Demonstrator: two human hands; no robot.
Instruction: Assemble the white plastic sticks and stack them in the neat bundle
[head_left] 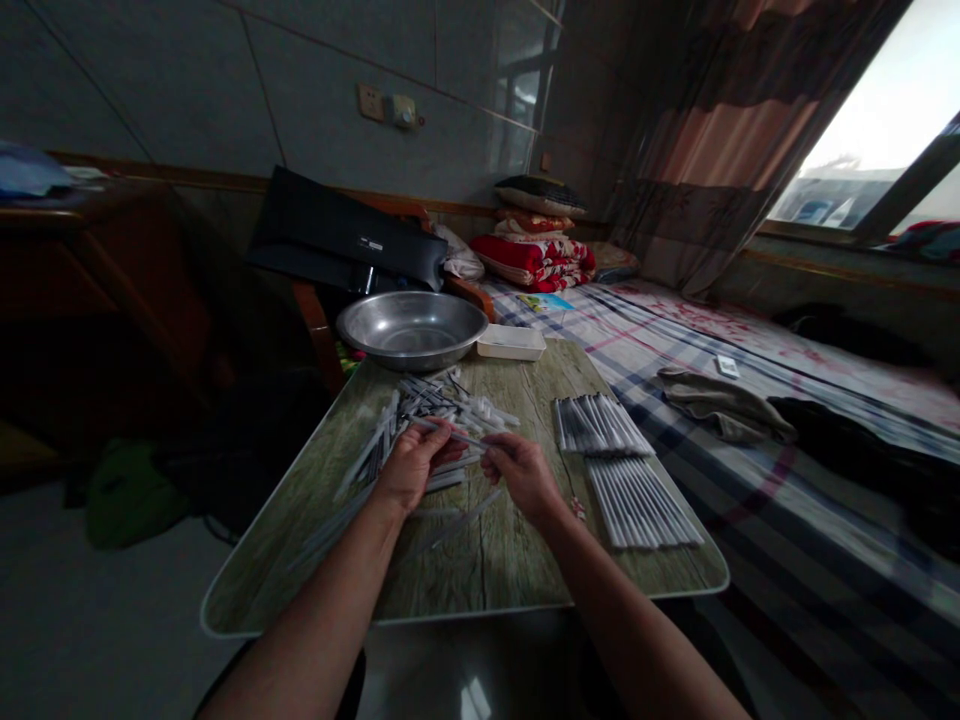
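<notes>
Hands: left hand [411, 470], right hand [521, 475] narrow, pinching one thin plastic tube [450, 432] | Loose tubes [442, 408] at 12 o'clock on wood-look table [480, 570] | Room: steel basin [411, 328] at 12 o'clock, checked bed [780, 540] at 3 o'clock, curtained window [862, 130] at 2 o'clock

No words or numbers can be read in this view. A small white rectangular label [369, 243] is seen on the flat black case [345, 235] at about 11 o'clock, and a small white card [725, 366] lies at 2 o'clock on the checked bedspread [780, 530], but both are too small to be made out.
</notes>
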